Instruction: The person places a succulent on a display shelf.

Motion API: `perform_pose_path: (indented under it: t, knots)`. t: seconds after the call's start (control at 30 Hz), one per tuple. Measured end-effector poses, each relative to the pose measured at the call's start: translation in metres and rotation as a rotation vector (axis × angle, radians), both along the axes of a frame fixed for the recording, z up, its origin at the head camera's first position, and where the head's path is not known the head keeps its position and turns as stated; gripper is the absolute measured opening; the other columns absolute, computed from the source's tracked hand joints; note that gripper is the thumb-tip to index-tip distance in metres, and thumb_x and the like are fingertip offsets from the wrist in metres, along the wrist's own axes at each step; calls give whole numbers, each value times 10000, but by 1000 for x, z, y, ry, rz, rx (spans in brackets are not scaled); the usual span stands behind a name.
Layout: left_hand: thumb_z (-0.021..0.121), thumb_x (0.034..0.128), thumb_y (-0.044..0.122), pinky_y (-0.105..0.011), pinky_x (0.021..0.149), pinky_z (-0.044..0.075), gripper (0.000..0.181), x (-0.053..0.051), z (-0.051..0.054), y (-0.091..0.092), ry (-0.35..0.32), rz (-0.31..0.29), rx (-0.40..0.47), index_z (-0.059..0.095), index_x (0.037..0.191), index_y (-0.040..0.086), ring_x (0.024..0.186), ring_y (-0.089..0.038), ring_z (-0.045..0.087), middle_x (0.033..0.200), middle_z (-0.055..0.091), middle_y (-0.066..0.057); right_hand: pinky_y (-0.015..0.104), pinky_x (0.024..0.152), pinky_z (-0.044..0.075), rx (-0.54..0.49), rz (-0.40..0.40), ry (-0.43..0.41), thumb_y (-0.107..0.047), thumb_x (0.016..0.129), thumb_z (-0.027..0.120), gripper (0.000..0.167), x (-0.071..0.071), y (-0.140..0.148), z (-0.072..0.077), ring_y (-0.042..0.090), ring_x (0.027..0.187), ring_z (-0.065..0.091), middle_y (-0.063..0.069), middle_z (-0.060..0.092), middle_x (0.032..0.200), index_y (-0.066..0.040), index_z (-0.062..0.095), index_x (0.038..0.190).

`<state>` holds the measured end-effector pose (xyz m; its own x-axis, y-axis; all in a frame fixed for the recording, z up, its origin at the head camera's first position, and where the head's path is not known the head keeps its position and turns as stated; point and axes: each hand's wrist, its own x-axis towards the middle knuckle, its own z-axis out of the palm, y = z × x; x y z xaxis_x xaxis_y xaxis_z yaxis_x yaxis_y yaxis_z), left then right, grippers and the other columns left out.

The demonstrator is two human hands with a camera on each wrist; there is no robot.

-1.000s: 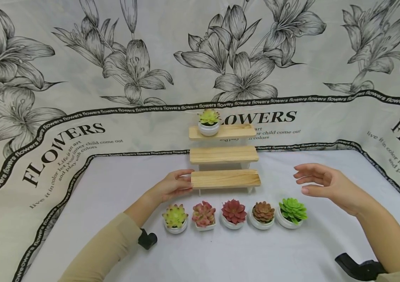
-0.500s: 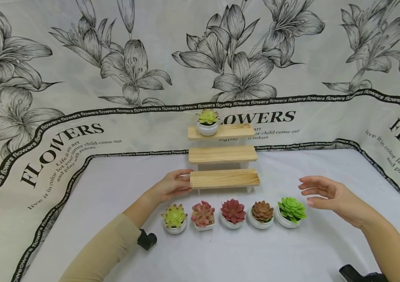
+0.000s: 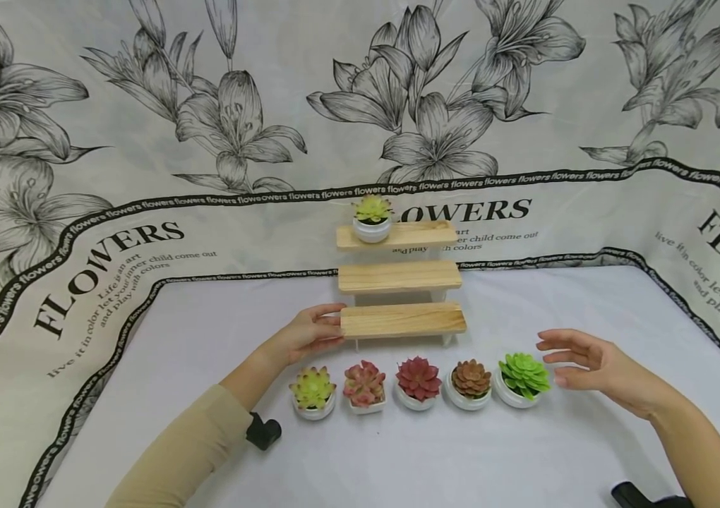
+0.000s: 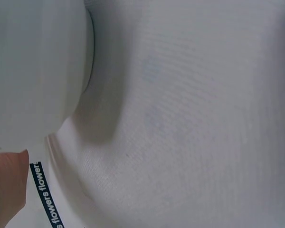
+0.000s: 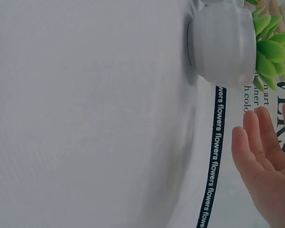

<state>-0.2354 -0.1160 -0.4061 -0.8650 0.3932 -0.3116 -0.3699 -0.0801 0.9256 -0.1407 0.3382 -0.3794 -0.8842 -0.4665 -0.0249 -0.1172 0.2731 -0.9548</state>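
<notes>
At the left end of the lowest board of a three-step wooden stand (image 3: pixel 403 320), the left hand (image 3: pixel 303 336) holds the board's edge between thumb and fingers. The right hand (image 3: pixel 601 374) hovers just right of the bright green succulent (image 3: pixel 524 375), fingers apart and slightly bent, touching nothing. In the right wrist view that hand (image 5: pixel 266 166) is below the white pot (image 5: pixel 223 45). A yellow-green succulent in a white pot (image 3: pixel 373 229) stands at the left of the top board. The left wrist view has a white pot (image 4: pixel 33 66) beside part of the hand (image 4: pixel 8 185).
In front of the stand is a row of potted succulents: yellow-green (image 3: pixel 313 388), pink (image 3: pixel 364 385), dark red (image 3: pixel 418 379) and brown (image 3: pixel 471 379), left of the bright green one. A white cloth (image 3: pixel 436 458) covers the table; a flower-printed curtain (image 3: pixel 309 233) hangs behind.
The right hand has come down and nearer to the bright green succulent. The left hand stays at the board's end, and the pots have not moved.
</notes>
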Motion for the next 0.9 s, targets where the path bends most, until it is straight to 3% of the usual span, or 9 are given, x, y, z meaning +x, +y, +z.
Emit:
perform_pose_path:
  t: [0.17,0.37,0.57,0.77,0.9]
  knots:
    - [498,887,-114,-321,903,499,570,-1,-1,-1,7,-5,4,327,1420,-10,999,-208,577,1358,413,-276,287,828,518,9,44,-34,75,875,535,564,-1,2,-6,51,1090,517,-74,509,1282,13,317,1392]
    - [499,885,-113,-319,895,503,573,-1,-3,-4,7,1,2,325,1421,-9,976,-192,581,1355,418,-272,224,877,478,75,91,-63,42,843,605,669,-5,-3,-15,14,1106,477,-152,463,1280,33,259,1415]
    - [505,885,-106,-308,884,509,570,0,-4,-3,-7,7,-2,336,1420,-1,972,-187,584,1358,418,-267,163,870,435,113,49,-85,-16,799,683,725,-4,-11,-22,-53,1106,432,-135,411,1293,-13,300,1415]
    - [510,882,-110,-298,870,516,575,2,-2,-2,-17,8,-3,345,1419,9,949,-178,592,1346,432,-258,123,881,401,100,26,-96,-21,779,707,649,-3,-16,-26,-51,1101,463,-123,535,1229,39,377,1334]
    - [504,884,-110,-298,872,515,575,2,-2,-2,-10,5,4,339,1422,8,945,-172,592,1346,429,-260,180,866,465,74,53,-101,2,769,707,591,-5,-18,-27,17,1063,525,-107,582,1174,10,430,1291]
